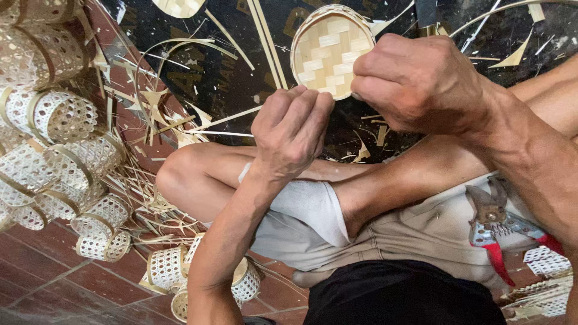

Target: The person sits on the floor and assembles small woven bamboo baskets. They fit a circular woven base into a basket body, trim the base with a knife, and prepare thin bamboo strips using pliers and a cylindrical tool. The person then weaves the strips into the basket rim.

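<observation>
Setting: A person sits cross-legged on a reddish-brown tiled floor [36, 283], seen from above by the head camera, working over a black mat [241, 78] flecked with pale scraps.

Work in hand: A small round tray of pale woven bamboo strips with a bent bamboo rim [328, 51] is held up over the mat, its checkered inner face turned towards the camera.

Left hand: The left hand [292, 129] is closed into a loose fist just below the tray's lower edge, fingers curled in; what it pinches is hidden behind the knuckles, so whether it grips the rim or a strip cannot be told.

Right hand: The right hand [415, 81] is closed on the tray's right rim, fingertips pressed against the edge and covering that side of it.

Lap: A pair of metal pruning shears with red handles [497, 225] lies on the beige shorts [421, 232] by the right forearm, touching neither hand.

Left side: Many small openwork cylinder baskets of pale bamboo lattice [60, 114] lie heaped along the left edge, with more near the left elbow at the bottom.

Floor litter: Thin bamboo slivers and curled offcuts [156, 102] lie scattered across the mat and the tiles between the baskets and the knee.

Signs: The mat bears faint dull-gold lettering, largely hidden under the scraps.

Top edge: Part of another woven bamboo disc [179, 7] shows at the frame's upper margin, well apart from the hands.
</observation>
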### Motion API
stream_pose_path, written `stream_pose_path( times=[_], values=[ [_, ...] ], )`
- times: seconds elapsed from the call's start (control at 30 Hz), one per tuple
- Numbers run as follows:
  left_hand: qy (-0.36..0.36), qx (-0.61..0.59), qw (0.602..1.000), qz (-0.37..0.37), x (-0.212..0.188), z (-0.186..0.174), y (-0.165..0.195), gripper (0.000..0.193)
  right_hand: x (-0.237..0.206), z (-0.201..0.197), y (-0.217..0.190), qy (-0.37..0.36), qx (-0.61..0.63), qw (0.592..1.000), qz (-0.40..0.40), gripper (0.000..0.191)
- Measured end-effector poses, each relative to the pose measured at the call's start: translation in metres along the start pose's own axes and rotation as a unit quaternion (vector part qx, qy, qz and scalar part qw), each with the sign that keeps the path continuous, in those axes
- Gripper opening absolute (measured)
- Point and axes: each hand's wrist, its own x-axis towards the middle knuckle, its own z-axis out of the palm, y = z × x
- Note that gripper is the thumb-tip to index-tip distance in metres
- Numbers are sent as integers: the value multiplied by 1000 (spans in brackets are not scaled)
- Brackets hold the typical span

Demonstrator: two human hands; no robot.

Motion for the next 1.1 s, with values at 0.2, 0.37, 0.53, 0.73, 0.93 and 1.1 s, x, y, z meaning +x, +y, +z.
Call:
stream_pose_path(
  times=[0.2,0.37,0.53,0.73,0.93,1.1],
  values=[
    [18,22,999,19,5,2,-3,27,-5,8,-2,-23,-51,998,3,15],
    [23,39,998,41,7,3,-5,29,-13,13,1,26,-30,999,-8,20],
    [36,49,997,41,10,5,-9,25,-16,17,5,20,-19,1000,-3,20],
    [128,-35,987,95,19,-13,-18,22,3,-4,-9,170,-28,983,-59,16],
    [178,-401,870,-226,-35,-33,8,12,7,-43,-46,105,131,973,158,25],
    [296,-319,812,-390,-100,-74,-19,16,83,-51,-5,-167,252,919,254,25]
  ],
)
